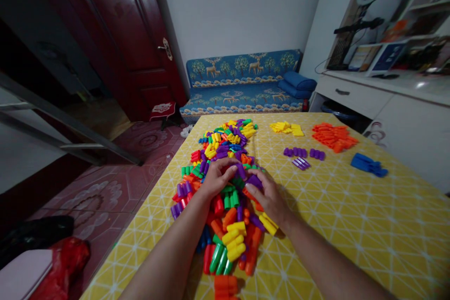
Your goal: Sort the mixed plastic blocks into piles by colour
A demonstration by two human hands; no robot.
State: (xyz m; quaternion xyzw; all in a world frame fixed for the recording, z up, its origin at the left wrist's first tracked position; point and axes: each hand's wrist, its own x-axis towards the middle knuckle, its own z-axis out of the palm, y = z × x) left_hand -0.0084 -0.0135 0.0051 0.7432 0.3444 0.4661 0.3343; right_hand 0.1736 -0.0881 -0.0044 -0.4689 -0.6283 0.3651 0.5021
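A long heap of ridged plastic toy blocks (230, 199) in purple, green, red, orange, yellow and blue runs down the left part of the table. Over its middle, my left hand (220, 178) has thumb and fingers closed at a purple block (240, 171). Facing it from the right, my right hand (269, 194) pinches another purple block (254, 181) between thumb and fingers. Green blocks (231, 198) lie just below the hands. Nearer me are yellow blocks (235, 241) and an orange block (225, 285). My fingers partly cover both purple blocks.
On the yellow tablecloth (337, 229), to the right, lie separate groups: yellow blocks (286, 128), orange blocks (333, 137), purple blocks (297, 152) and blue blocks (368, 165). A blue patterned sofa (239, 91) stands beyond the table, a white cabinet (351, 93) to the right.
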